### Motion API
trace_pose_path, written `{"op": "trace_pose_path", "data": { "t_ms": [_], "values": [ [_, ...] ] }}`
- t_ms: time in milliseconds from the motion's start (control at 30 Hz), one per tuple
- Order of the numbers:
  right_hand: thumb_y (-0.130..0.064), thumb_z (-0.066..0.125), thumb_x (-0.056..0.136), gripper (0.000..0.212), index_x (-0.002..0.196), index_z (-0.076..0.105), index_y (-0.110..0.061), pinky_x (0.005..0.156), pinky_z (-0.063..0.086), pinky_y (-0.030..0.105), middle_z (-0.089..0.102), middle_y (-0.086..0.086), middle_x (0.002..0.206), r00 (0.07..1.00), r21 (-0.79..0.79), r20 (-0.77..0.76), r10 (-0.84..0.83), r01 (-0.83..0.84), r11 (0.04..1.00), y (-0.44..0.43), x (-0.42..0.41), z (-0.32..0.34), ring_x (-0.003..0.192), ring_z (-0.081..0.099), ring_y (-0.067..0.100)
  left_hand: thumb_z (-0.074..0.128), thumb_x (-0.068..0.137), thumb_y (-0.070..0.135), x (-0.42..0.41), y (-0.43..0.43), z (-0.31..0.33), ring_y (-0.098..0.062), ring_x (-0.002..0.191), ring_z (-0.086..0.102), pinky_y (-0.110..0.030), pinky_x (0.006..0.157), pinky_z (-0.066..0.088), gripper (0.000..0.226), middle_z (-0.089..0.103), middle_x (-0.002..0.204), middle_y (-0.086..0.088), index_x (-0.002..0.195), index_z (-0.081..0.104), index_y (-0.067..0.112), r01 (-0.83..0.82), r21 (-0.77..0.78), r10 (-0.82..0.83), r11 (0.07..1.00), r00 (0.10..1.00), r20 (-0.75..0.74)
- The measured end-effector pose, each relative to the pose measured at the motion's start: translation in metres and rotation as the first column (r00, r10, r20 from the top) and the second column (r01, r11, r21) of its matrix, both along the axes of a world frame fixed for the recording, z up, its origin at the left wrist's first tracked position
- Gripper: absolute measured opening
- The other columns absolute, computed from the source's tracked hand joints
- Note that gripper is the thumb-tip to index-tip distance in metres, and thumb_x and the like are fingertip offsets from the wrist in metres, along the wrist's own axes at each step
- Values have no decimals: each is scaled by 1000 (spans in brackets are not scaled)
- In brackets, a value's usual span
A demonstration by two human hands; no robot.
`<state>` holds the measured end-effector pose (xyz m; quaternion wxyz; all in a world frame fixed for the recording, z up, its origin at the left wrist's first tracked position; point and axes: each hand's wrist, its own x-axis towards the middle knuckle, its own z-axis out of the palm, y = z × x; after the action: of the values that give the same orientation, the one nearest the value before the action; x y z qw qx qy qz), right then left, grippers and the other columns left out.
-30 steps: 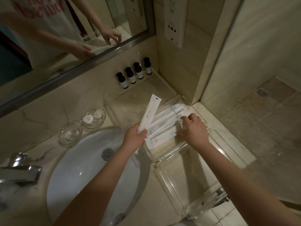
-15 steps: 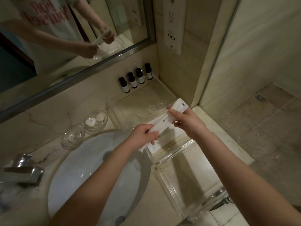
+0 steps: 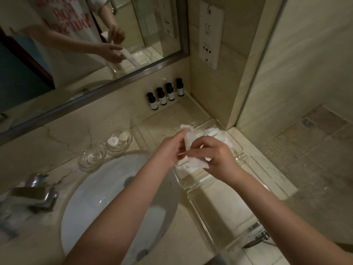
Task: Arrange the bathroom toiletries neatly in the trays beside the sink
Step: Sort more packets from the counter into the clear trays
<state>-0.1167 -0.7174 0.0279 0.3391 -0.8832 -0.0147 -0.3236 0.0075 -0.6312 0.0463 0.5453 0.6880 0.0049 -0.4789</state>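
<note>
Both hands have closed in since half a second back. The left hand [image 3: 171, 148] pinches the white packet [image 3: 188, 141], and the right hand [image 3: 219, 156] curls its fingers round the lower end, just above the other packets [image 3: 212, 133] in the clear tray [image 3: 238, 156] beside the sink [image 3: 107, 188].

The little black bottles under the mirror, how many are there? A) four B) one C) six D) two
A: four little black bottles with white labels stand side by side in one row, just below the mirror.
</note>
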Motion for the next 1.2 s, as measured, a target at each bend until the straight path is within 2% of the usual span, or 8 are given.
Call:
{"op": "trace_pose_path", "data": {
  "t_ms": [167, 267, 433, 567, 700, 833, 967, 1200],
  "values": [
    [-1, 57, 70, 34, 95, 74, -17, 68, 56, 32, 71, -1, 96, 976, -47, -213, 36, -47, 998, -2, -17, -5, 86, 67, 17, 56, 88, 5, 9, -6, -6, -21, 75, 59, -30, 69, 47, 16, 64, 87, -12, 103, 62, 1, 67, 61, -79, 996, 972, 220],
    [-4, 54, 72, 38, 106, 69, -14, 76, 55, 39, 70, 1, 102, 957, 113, -253, -144, 177, 978, -14, -23, -2, 90, 66, 18, 57, 88, 6, 8, -3, -6, -22, 87, 62, -29, 73, 50, 26, 66, 103, -11, 113, 62, 1, 181, 146, -226, 973, 882, 413],
    [-25, 64, 87, 52, 134, 44, -20, 78, 51, 32, 50, -1, 123, 843, 501, -439, -312, 518, 693, -45, -4, -2, 98, 55, 13, 55, 88, 6, -7, -1, -12, -20, 85, 63, -34, 78, 53, 20, 67, 92, -2, 100, 67, 18, 360, 144, -385, 922, 803, 455],
    [-19, 63, 88, 13, 101, 61, -22, 65, 50, 28, 60, -4, 95, 895, 740, -428, -123, 426, 521, -57, 4, -12, 78, 60, 8, 58, 87, 5, -16, -11, -29, -17, 92, 60, -36, 89, 49, 19, 64, 91, 2, 99, 66, 16, 450, 140, -458, 882, 746, 485],
    [-6, 63, 85, 16, 76, 60, -20, 62, 46, 18, 59, -6, 74, 863, 678, -436, -256, 502, 536, -68, 6, -28, 64, 54, 1, 60, 87, 9, -24, -16, -49, -13, 88, 55, -24, 80, 45, 29, 58, 88, 4, 116, 61, 10, 427, 221, -478, 877, 720, 503],
    [-11, 64, 85, 10, 81, 64, -20, 77, 48, 28, 63, 1, 91, 804, 639, -485, -344, 594, 489, -91, 3, -46, 91, 57, 13, 61, 87, 14, -25, -5, -71, -19, 105, 58, -20, 88, 40, 41, 60, 118, -7, 127, 53, 9, 429, 377, -571, 821, 630, 526],
    [-17, 68, 82, 7, 87, 64, -20, 75, 46, 34, 59, 6, 84, 718, 518, -604, -346, 684, 514, -95, 5, -70, 80, 54, 20, 58, 89, 17, -26, 11, -81, -20, 114, 54, -21, 93, 39, 43, 57, 126, -8, 131, 50, 9, 485, 504, -699, 715, 502, 508],
    [-25, 68, 81, 42, 118, 58, -6, 82, 44, 37, 58, 18, 111, 542, -45, -704, -458, 610, 791, -67, -6, -91, 104, 54, 37, 54, 89, 25, -25, 22, -93, -27, 118, 48, -35, 98, 43, 39, 53, 124, -11, 126, 52, 11, 498, 691, -850, 524, 254, 462]
  ]
}}
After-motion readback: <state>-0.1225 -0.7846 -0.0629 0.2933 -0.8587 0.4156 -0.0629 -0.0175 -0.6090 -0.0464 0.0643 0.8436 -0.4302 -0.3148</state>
